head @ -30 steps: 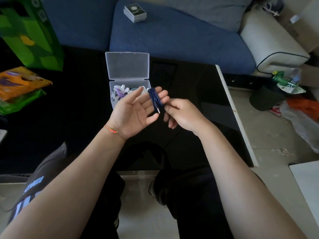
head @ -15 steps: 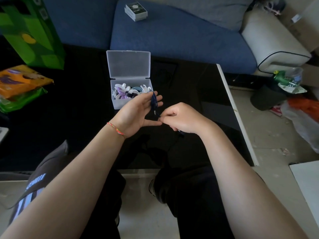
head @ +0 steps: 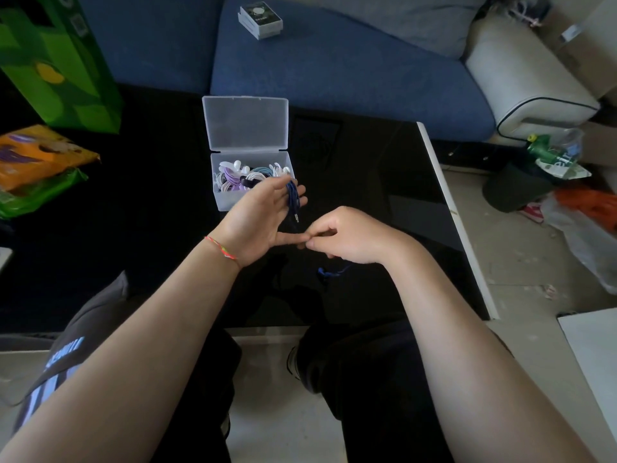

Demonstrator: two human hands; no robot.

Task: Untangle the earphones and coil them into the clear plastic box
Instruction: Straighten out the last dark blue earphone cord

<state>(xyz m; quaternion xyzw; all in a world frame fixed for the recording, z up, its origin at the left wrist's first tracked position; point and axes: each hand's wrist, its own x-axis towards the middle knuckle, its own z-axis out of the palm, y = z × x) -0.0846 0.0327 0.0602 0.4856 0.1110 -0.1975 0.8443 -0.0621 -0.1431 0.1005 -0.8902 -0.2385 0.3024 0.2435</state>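
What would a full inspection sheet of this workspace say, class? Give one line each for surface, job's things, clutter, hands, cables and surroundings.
Surface: glossy black table.
Job's things: clear plastic box, lid open, holding white, purple and blue coiled earphones; dark blue earphones coiled over the left hand's fingers, plug hanging down.
Clutter: green bag and orange packet on the table's left.
Hands: left hand open, palm up; right hand pinches the cord's loose end.
Cables: blue cord tail dangles below the right hand.
Surroundings: blue sofa with a small box; litter on the floor, right.
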